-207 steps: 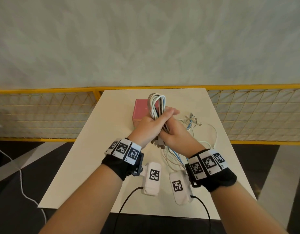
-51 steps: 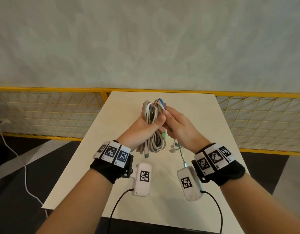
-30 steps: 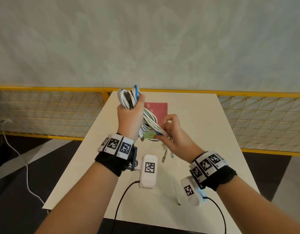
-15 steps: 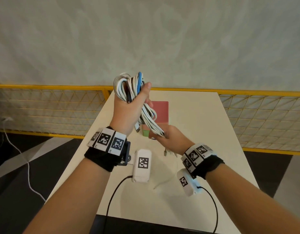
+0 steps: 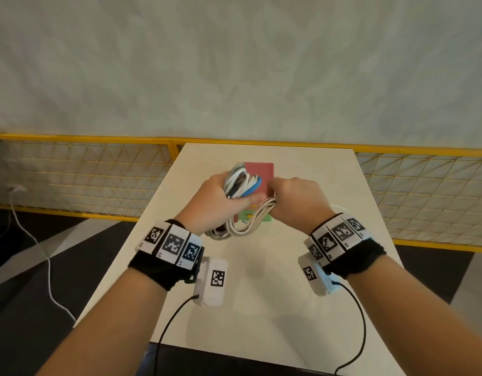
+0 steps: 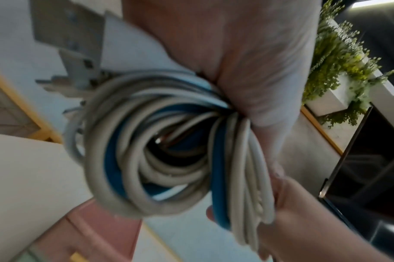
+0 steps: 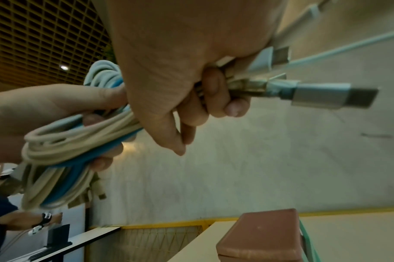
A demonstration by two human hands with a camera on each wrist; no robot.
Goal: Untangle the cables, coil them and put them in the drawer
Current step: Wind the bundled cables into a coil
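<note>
The person holds the bundle of cables (image 5: pixel 241 185) with both hands, above the table (image 5: pixel 261 280) and in front of the small pink box (image 5: pixel 258 172). Half a second ago the left hand (image 5: pixel 215 202) held the bundle high, near the top of the view; now it has come down and the coil lies almost level, close over the box. The left hand's fingers are curled round one side of the coil. The right hand (image 5: pixel 296 199) has risen from under the bundle and is now closed on the plug ends (image 7: pixel 303 88), which stick out past its fingers. The white and blue loops are gathered together, so the coiling seems nearly finished. The green drawer (image 5: pixel 250 215) under the box shows only a little behind the cables; whether it is open enough cannot be told. Probably the next step is to put the coil inside it.
</note>
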